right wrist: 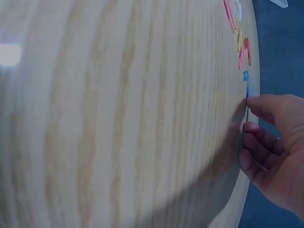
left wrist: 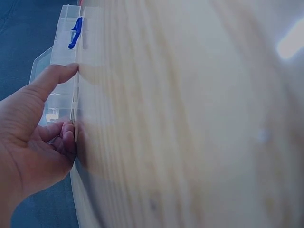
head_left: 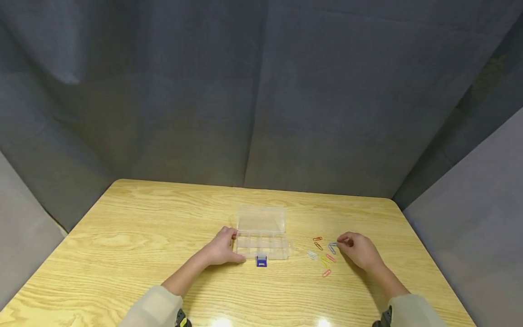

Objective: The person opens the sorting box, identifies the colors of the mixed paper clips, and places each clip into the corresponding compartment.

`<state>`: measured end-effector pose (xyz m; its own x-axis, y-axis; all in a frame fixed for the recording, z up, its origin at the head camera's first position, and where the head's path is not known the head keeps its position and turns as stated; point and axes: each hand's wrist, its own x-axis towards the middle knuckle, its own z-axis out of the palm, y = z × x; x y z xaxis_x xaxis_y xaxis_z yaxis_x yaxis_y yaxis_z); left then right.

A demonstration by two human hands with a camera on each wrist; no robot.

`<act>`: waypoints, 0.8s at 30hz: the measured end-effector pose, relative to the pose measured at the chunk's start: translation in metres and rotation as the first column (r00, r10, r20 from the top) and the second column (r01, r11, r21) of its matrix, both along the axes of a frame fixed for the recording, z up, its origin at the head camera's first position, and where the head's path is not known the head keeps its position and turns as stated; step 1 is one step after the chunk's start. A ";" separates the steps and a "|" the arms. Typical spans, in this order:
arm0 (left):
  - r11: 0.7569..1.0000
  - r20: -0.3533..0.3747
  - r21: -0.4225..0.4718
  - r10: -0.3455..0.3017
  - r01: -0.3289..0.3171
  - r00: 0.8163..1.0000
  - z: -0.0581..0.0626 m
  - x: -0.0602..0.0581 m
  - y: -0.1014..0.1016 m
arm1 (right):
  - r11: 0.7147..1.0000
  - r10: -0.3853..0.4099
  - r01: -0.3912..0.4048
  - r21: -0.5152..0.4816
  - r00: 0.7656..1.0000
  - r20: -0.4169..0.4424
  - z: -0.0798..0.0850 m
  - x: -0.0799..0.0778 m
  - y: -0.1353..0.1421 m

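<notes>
A clear plastic compartment box [head_left: 261,253] lies on the table with its lid [head_left: 261,219] folded back and a blue latch [head_left: 261,262] at its front. My left hand [head_left: 222,247] holds the box's left end, thumb at the front corner and fingers along the side; the left wrist view shows the thumb beside the blue latch [left wrist: 76,33]. To the right, my right hand [head_left: 358,250] pinches a blue paper clip [head_left: 333,244] at the edge of a group of clips. Another blue paper clip [head_left: 332,249] lies right beside it.
Between box and right hand lie orange-red paper clips [head_left: 318,239], white paper clips [head_left: 312,255], yellow paper clips [head_left: 325,261] and pink paper clips [head_left: 331,258] on the wooden table [head_left: 163,213]. Dark curtains [head_left: 196,113] hang behind the table's far edge.
</notes>
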<state>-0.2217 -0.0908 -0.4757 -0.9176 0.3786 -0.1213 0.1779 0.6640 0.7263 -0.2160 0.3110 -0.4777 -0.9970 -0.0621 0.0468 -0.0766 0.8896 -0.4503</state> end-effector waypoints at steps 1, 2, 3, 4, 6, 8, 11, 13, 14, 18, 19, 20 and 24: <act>1.000 0.005 0.001 0.004 -0.004 1.000 0.000 0.000 0.000 | 1.000 -0.001 0.001 0.007 1.000 0.000 0.000 -0.001 0.000; 1.000 0.005 0.001 0.004 -0.004 1.000 0.000 0.000 0.000 | 1.000 0.002 -0.002 0.012 1.000 -0.002 -0.001 -0.001 0.001; 1.000 0.004 0.001 0.003 -0.003 1.000 0.000 0.000 0.000 | 1.000 0.005 -0.005 0.021 1.000 -0.005 -0.001 -0.002 0.001; 1.000 0.003 0.002 0.003 -0.003 1.000 0.001 0.000 0.000 | 1.000 0.009 -0.009 0.026 1.000 -0.006 -0.001 -0.002 0.001; 1.000 0.000 0.001 0.003 -0.003 1.000 0.001 0.000 0.000 | 0.999 0.016 -0.016 0.028 1.000 -0.011 -0.002 -0.002 0.001; 1.000 -0.003 0.002 0.004 -0.004 1.000 0.001 0.000 0.000 | 0.999 0.021 -0.021 0.029 1.000 -0.014 -0.002 -0.002 0.000; 1.000 0.000 0.001 0.005 -0.005 1.000 0.001 0.001 -0.001 | 0.999 0.027 -0.027 0.020 1.000 -0.009 -0.002 -0.003 -0.001; 1.000 0.004 0.002 0.006 -0.006 1.000 0.001 0.001 -0.001 | 0.999 0.030 -0.030 0.017 1.000 -0.005 -0.002 -0.003 -0.002; 1.000 0.006 0.002 0.007 -0.007 1.000 0.001 0.001 -0.001 | 0.999 0.032 -0.032 0.015 0.999 -0.005 -0.003 -0.003 -0.002; 1.000 0.007 0.004 0.009 -0.009 1.000 0.002 0.001 0.000 | 1.000 0.024 -0.023 0.015 1.000 -0.009 -0.004 -0.003 -0.003; 1.000 0.007 0.006 0.010 -0.010 1.000 0.002 0.001 0.000 | 1.000 0.021 -0.020 0.014 1.000 -0.010 -0.005 -0.002 -0.003; 1.000 0.006 0.004 0.010 -0.010 1.000 0.002 0.001 0.000 | 1.000 0.018 -0.018 0.014 1.000 -0.011 -0.005 -0.002 -0.004; 1.000 0.009 0.010 0.010 -0.010 1.000 0.001 0.001 -0.001 | 1.000 0.016 -0.016 0.006 1.000 -0.011 -0.004 -0.002 -0.005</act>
